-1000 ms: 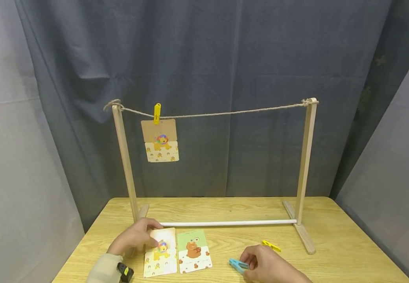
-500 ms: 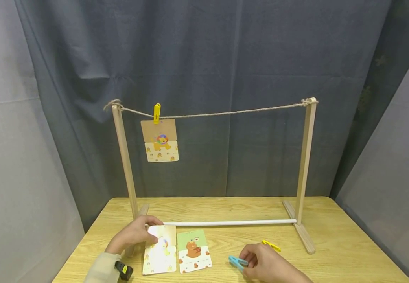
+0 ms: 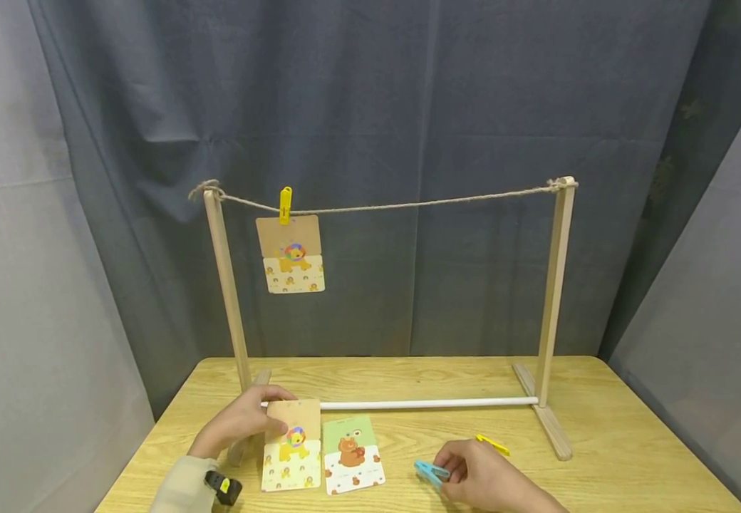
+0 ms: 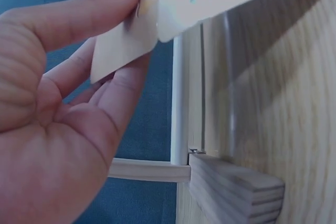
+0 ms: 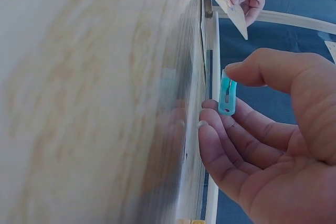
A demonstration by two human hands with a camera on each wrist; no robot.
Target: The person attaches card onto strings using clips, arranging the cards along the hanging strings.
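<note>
My left hand point(image 3: 242, 422) pinches a lion card point(image 3: 292, 449) at its upper left edge, thumb in front and fingers behind. The left wrist view shows this card point(image 4: 126, 43) raised off the wood and creased across. Between thumb and fingers of my right hand point(image 3: 482, 474) is a light blue clothespin point(image 3: 431, 472), held just above the table, as the right wrist view shows with the clothespin point(image 5: 227, 95). A bear card point(image 3: 353, 454) lies flat between the hands. Another lion card point(image 3: 291, 255) hangs from the twine point(image 3: 396, 206) by a yellow clothespin point(image 3: 285, 206).
Two wooden posts point(image 3: 555, 292) hold the twine, with feet point(image 3: 550, 427) on the table point(image 3: 409, 377). A white rod point(image 3: 422, 405) joins them low down, behind the cards. A second yellow clothespin point(image 3: 492, 445) lies beyond my right hand. A dark curtain point(image 3: 473, 107) hangs behind.
My left hand has lifted the lion card off the table and tilted it, shifting slightly away from me. The right hand has raised the blue clothespin a little.
</note>
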